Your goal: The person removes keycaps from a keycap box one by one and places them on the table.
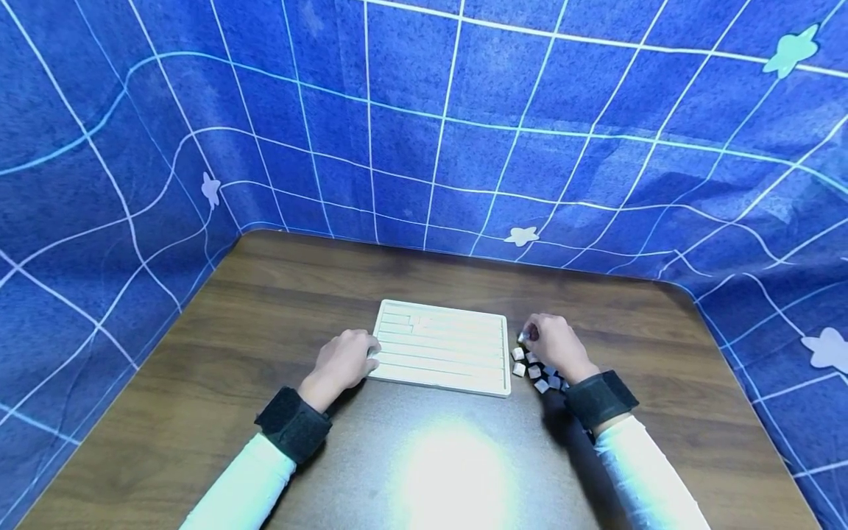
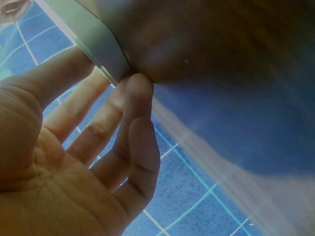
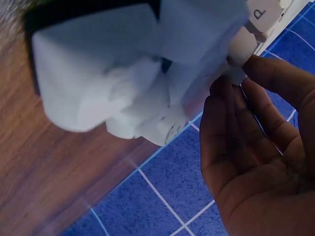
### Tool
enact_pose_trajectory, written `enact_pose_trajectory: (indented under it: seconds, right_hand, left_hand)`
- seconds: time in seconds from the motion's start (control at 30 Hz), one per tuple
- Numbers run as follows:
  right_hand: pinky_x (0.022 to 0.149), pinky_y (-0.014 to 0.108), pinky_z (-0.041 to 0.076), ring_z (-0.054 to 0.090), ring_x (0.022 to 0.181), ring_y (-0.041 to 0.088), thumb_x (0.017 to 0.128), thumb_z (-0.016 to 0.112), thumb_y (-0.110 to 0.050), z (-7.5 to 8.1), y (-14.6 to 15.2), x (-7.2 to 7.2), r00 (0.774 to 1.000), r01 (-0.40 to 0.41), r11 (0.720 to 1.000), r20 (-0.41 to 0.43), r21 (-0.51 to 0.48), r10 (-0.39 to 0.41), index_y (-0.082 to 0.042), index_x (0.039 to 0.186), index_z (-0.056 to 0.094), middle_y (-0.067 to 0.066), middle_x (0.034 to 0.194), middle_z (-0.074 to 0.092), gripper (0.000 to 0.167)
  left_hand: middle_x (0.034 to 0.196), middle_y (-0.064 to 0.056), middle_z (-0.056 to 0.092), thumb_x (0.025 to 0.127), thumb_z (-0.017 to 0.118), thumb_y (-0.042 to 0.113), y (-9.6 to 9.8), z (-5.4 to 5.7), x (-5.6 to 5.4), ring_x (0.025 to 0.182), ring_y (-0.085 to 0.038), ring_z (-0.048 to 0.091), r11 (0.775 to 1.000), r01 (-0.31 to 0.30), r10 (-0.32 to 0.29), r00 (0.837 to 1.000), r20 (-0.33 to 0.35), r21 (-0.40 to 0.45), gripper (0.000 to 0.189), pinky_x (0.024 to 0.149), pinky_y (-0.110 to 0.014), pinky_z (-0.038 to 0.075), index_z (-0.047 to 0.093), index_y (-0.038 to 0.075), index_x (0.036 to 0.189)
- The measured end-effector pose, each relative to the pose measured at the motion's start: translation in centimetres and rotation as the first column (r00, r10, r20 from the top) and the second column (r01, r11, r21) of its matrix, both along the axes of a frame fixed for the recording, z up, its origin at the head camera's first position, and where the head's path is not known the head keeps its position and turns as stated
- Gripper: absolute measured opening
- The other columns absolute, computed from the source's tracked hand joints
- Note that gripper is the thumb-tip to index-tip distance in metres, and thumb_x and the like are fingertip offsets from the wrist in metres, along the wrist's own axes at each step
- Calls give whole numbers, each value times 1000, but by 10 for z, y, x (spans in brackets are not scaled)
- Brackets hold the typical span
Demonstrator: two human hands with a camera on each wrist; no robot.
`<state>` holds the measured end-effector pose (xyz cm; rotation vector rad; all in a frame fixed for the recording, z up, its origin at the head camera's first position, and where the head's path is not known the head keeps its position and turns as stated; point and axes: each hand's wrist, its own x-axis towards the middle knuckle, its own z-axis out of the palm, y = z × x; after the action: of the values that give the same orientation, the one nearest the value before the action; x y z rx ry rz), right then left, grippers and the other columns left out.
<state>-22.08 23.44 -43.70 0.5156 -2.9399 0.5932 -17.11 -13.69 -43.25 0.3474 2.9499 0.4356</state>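
A white rectangular tray (image 1: 440, 350) with ridged rows lies on the brown table. My left hand (image 1: 344, 362) grips its left edge; in the left wrist view the thumb and fingertips (image 2: 140, 87) meet at the tray's corner (image 2: 101, 46). Beyond the tray's right side, my right hand (image 1: 555, 342) pinches a small white block (image 1: 522, 338) between thumb and fingers. In the right wrist view this block (image 3: 236, 75) is mostly hidden by the fingertips. Several white blocks (image 1: 519, 369) lie loosely grouped below the hand, and one block (image 3: 260, 17) shows a dark letter.
The wooden table (image 1: 305, 272) has rounded far corners. Behind and beside it hangs a blue cloth (image 1: 411, 147) with white grid lines and star shapes. A bright light reflection sits on the table near the front. Black bands (image 1: 601, 401) wrap both wrists.
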Motion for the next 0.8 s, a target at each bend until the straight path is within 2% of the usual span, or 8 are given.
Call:
enact_pose_trajectory:
  seconds: [0.47, 0.67, 0.8]
  right_hand:
    - [70, 46, 58, 70, 79, 26, 83, 76, 0, 1, 1, 1, 993, 59, 998, 99, 32, -62, -5, 87, 68, 10, 86, 72, 10]
    - [68, 48, 57, 67, 79, 27, 83, 78, -3, 6, -2, 4, 996, 60, 997, 68, 47, -64, -7, 87, 70, 8, 87, 66, 11]
    - [67, 46, 57, 67, 77, 25, 85, 80, -4, 10, -9, 3, 999, 34, 999, 26, 27, -35, -5, 88, 69, 8, 87, 65, 11]
  left_hand:
    - [114, -12, 72, 93, 78, 15, 1, 0, -1, 103, -35, 70, 1000, 3, -3, 1000, -6, 1, 22, 77, -46, 60, 76, 8, 114]
    - [113, -12, 73, 93, 78, 15, 2, 0, 0, 102, -34, 71, 1000, -3, 3, 1000, -4, 6, 22, 77, -47, 60, 76, 8, 114]
    - [113, -12, 73, 92, 78, 15, 0, 1, 0, 101, -35, 71, 1000, -5, 5, 1000, -11, 7, 22, 75, -46, 60, 76, 8, 113]
